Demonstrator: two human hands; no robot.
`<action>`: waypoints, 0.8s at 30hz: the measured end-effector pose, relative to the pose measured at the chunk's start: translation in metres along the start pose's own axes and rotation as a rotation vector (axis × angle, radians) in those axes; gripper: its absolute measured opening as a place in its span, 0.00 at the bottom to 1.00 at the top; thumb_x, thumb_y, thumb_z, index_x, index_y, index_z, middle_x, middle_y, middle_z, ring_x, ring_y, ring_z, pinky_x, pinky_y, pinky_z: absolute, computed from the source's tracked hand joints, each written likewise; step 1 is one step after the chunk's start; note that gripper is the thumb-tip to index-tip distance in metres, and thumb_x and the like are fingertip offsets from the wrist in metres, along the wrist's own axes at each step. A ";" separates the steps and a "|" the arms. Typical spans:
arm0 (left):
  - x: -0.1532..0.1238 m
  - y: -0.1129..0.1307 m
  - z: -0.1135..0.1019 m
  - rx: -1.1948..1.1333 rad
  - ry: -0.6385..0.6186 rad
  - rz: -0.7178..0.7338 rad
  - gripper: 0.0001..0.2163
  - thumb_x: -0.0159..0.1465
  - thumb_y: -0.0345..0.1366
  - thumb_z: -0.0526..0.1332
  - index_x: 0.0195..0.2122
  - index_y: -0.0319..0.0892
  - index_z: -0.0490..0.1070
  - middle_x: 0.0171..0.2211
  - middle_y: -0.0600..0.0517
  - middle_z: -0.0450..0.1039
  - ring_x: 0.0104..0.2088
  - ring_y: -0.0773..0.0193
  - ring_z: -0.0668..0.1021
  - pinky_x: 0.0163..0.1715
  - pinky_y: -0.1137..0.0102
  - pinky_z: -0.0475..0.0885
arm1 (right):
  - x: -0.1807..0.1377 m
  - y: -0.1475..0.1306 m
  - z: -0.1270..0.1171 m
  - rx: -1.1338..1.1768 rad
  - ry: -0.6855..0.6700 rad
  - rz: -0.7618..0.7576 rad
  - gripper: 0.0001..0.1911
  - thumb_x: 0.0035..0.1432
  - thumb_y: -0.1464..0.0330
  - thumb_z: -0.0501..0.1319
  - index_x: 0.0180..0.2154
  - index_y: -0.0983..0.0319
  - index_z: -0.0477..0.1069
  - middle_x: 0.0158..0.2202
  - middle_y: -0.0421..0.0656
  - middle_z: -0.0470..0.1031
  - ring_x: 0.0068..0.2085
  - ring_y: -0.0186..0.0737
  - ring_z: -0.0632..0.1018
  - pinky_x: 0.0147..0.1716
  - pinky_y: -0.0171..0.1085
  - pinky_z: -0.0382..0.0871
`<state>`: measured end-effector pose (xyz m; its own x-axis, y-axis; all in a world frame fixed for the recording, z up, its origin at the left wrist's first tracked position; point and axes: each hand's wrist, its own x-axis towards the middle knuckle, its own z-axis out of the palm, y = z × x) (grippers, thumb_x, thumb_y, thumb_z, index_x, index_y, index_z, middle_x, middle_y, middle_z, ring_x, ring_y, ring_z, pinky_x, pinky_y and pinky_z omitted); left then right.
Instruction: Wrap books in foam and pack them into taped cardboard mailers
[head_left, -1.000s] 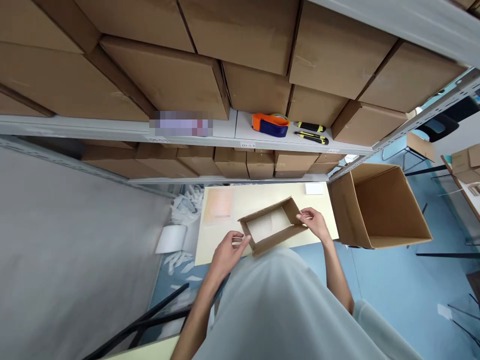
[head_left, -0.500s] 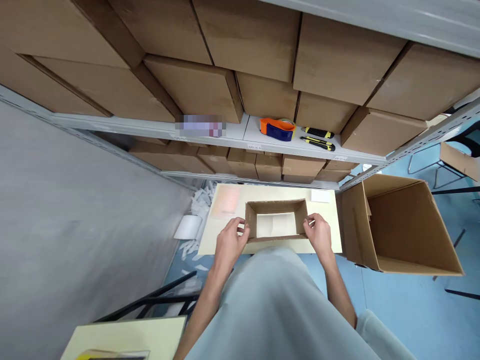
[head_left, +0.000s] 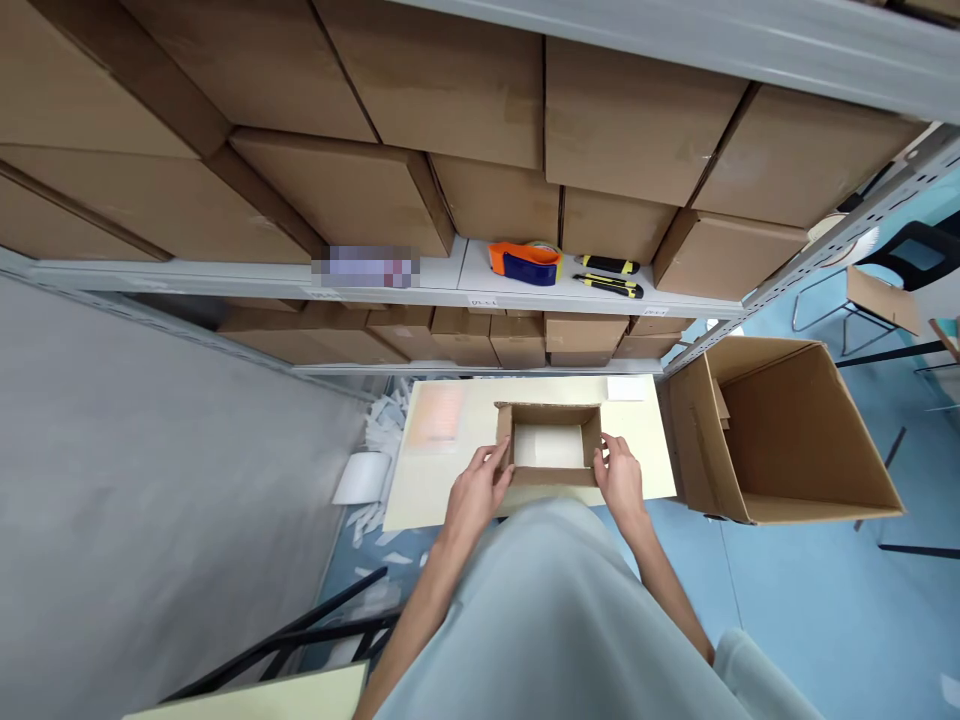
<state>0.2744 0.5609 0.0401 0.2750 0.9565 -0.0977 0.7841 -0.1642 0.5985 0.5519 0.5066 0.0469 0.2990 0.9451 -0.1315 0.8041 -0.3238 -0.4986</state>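
Observation:
A small open cardboard box [head_left: 555, 477] sits near the front edge of the cream table [head_left: 442, 500]. Its opening faces up, and a white surface [head_left: 549, 447] shows at the bottom. At the box's left side, my left hand [head_left: 474, 492] is closed on the wall, its thumb and fingers near the front corner. My right hand [head_left: 621, 480] pinches the right wall between thumb and fingers. Parts of both side walls are hidden by my fingers.
A large open carton [head_left: 810, 440] stands right of the table. Above, a shelf [head_left: 457, 280] holds cardboard boxes [head_left: 615, 120], an orange-and-blue tape dispenser [head_left: 525, 263] and yellow-and-black utility knives [head_left: 609, 275]. White paper scraps [head_left: 386, 425] lie left; a pinkish sheet [head_left: 437, 413] is on the table.
The box's front wall shows more, and its left wall leans more outward. My left hand has shifted further onto the left wall. The whole view has moved slightly.

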 end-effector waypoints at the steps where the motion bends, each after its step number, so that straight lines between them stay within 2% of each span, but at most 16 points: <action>1: 0.000 0.002 0.001 0.018 -0.022 0.005 0.21 0.73 0.39 0.59 0.67 0.51 0.73 0.56 0.48 0.78 0.40 0.59 0.86 0.39 0.66 0.79 | 0.000 0.000 0.001 -0.008 0.004 0.000 0.20 0.76 0.68 0.52 0.63 0.64 0.73 0.51 0.51 0.78 0.37 0.41 0.83 0.40 0.38 0.75; 3: 0.000 0.005 0.003 0.052 -0.055 0.011 0.21 0.73 0.38 0.58 0.66 0.52 0.75 0.58 0.47 0.77 0.43 0.57 0.85 0.41 0.65 0.79 | 0.000 -0.002 0.002 -0.026 0.010 -0.010 0.21 0.77 0.67 0.51 0.64 0.63 0.72 0.52 0.52 0.78 0.38 0.43 0.83 0.41 0.39 0.75; 6: 0.003 0.007 0.006 0.074 -0.092 0.035 0.18 0.74 0.34 0.54 0.57 0.52 0.80 0.57 0.47 0.78 0.49 0.54 0.83 0.46 0.63 0.80 | 0.000 -0.012 0.007 -0.049 -0.017 -0.046 0.21 0.77 0.65 0.53 0.64 0.59 0.73 0.52 0.52 0.77 0.39 0.46 0.83 0.42 0.40 0.76; 9: 0.006 0.005 0.013 0.069 -0.058 0.052 0.16 0.75 0.36 0.55 0.56 0.50 0.81 0.58 0.43 0.77 0.55 0.48 0.80 0.52 0.58 0.80 | 0.001 -0.025 0.016 -0.060 -0.105 -0.068 0.18 0.77 0.66 0.55 0.61 0.57 0.77 0.53 0.53 0.78 0.44 0.49 0.84 0.44 0.42 0.77; 12: 0.007 -0.003 0.016 0.013 -0.046 0.090 0.16 0.75 0.43 0.58 0.58 0.49 0.80 0.64 0.41 0.74 0.63 0.44 0.75 0.62 0.52 0.76 | 0.000 -0.027 0.020 -0.033 -0.215 -0.116 0.18 0.76 0.64 0.59 0.62 0.59 0.77 0.60 0.55 0.78 0.57 0.54 0.83 0.56 0.46 0.77; 14: 0.006 -0.013 0.015 -0.046 -0.108 0.104 0.19 0.74 0.48 0.61 0.61 0.48 0.78 0.69 0.42 0.70 0.68 0.44 0.72 0.67 0.52 0.72 | -0.004 -0.018 0.017 -0.007 -0.296 -0.168 0.25 0.72 0.60 0.65 0.66 0.60 0.74 0.68 0.57 0.73 0.68 0.57 0.75 0.66 0.50 0.72; 16: 0.006 -0.024 0.012 -0.096 -0.199 0.095 0.26 0.69 0.54 0.66 0.65 0.48 0.75 0.74 0.43 0.65 0.71 0.44 0.69 0.68 0.54 0.70 | -0.009 -0.004 0.010 0.012 -0.384 -0.197 0.35 0.64 0.57 0.73 0.68 0.59 0.72 0.73 0.56 0.68 0.73 0.59 0.70 0.70 0.53 0.68; 18: 0.007 -0.034 0.008 -0.129 -0.273 0.092 0.32 0.65 0.56 0.70 0.67 0.48 0.73 0.76 0.44 0.61 0.73 0.44 0.68 0.69 0.55 0.69 | -0.011 0.012 0.000 0.024 -0.411 -0.189 0.38 0.59 0.57 0.77 0.68 0.58 0.73 0.73 0.54 0.68 0.73 0.60 0.70 0.71 0.55 0.66; 19: 0.008 -0.037 0.007 -0.142 -0.289 0.095 0.32 0.64 0.56 0.71 0.66 0.48 0.74 0.76 0.44 0.61 0.73 0.44 0.69 0.69 0.56 0.69 | -0.011 0.019 -0.005 0.037 -0.393 -0.180 0.36 0.59 0.59 0.76 0.66 0.58 0.74 0.72 0.54 0.70 0.72 0.59 0.71 0.71 0.55 0.67; 22: 0.014 -0.039 0.007 -0.168 -0.240 0.084 0.23 0.70 0.54 0.64 0.61 0.47 0.76 0.69 0.43 0.71 0.67 0.47 0.75 0.67 0.56 0.71 | -0.001 0.032 -0.013 0.138 -0.288 -0.127 0.25 0.68 0.61 0.67 0.64 0.57 0.75 0.65 0.51 0.78 0.66 0.54 0.78 0.66 0.52 0.72; 24: 0.021 -0.037 0.012 -0.162 -0.166 0.040 0.22 0.73 0.52 0.61 0.62 0.46 0.75 0.61 0.42 0.77 0.60 0.48 0.80 0.63 0.57 0.74 | 0.011 0.032 -0.012 0.214 -0.226 -0.057 0.22 0.70 0.60 0.64 0.63 0.57 0.75 0.56 0.48 0.83 0.57 0.50 0.83 0.60 0.49 0.76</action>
<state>0.2579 0.5840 0.0066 0.4021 0.8950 -0.1929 0.6752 -0.1476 0.7227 0.5876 0.5063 0.0400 0.1148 0.9550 -0.2734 0.6825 -0.2758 -0.6769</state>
